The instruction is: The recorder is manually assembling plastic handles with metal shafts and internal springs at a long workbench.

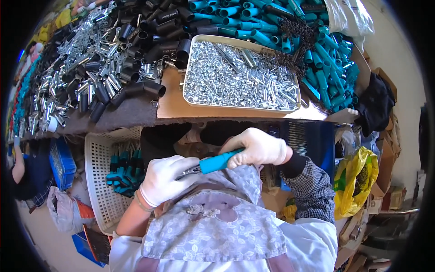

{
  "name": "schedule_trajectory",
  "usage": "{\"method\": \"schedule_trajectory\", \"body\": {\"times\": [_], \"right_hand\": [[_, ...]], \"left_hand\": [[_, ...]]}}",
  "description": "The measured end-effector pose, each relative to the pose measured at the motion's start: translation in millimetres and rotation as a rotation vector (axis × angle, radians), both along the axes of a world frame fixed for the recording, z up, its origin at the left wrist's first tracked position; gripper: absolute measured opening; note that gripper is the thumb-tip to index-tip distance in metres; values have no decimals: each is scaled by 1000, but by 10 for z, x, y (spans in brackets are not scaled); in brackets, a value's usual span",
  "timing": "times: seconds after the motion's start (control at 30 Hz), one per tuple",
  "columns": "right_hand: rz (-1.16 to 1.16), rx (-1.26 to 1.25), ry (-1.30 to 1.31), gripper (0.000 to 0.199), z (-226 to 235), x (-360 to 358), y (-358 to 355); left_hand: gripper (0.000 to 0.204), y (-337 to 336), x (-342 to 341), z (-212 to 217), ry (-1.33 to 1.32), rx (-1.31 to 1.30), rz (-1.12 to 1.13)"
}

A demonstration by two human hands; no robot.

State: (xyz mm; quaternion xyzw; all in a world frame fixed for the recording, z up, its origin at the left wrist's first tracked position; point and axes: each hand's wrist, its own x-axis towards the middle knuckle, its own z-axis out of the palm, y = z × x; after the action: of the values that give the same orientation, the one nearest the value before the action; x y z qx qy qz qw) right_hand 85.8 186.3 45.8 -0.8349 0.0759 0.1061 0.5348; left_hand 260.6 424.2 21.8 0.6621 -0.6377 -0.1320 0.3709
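Over my lap, both white-gloved hands are closed on one work piece. My right hand (257,147) is wrapped round the right end of a teal plastic tube handle (219,162). At the tube's left end a silvery metal fitting (192,170) sticks out, and my left hand (166,179) grips it. The fingers hide most of the fitting, so I cannot tell its whole shape. Beyond my hands, on the bench, a cream tray (240,107) holds many small shiny metal parts (222,72), with a few longer metal rods and tubes on top.
Piles of teal tubes (253,22), black tubes (170,27), dark springs (297,41) and loose metal parts (97,68) cover the bench. A white basket (100,190) with teal handled pieces (124,174) stands left. Right are a yellow bag (358,181) and cartons. Another person's arm (18,165) shows far left.
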Motion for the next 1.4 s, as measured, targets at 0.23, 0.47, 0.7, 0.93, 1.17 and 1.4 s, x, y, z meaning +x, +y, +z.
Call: {"method": "schedule_trajectory", "body": {"times": [0.23, 0.47, 0.7, 0.93, 1.17, 1.4], "right_hand": [[-87, 68, 93, 33, -120, 14, 314], [-41, 303, 59, 57, -330, -22, 420], [-10, 199, 131, 54, -128, 54, 429], [-586, -911, -512, 16, 210, 328, -747], [-583, -1052, -270, 17, 114, 448, -1069], [-707, -466, -518, 11, 220, 219, -519]], "left_hand": [[50, 18, -112, 26, -130, 54, -54], [58, -54, -184, -116, -60, 59, -153], [53, -151, -341, -230, -18, 14, -149], [50, -257, -400, -146, 28, -40, -71], [51, -217, -311, -121, 6, -6, -22], [47, -133, -218, -148, -77, 130, 25]]}}
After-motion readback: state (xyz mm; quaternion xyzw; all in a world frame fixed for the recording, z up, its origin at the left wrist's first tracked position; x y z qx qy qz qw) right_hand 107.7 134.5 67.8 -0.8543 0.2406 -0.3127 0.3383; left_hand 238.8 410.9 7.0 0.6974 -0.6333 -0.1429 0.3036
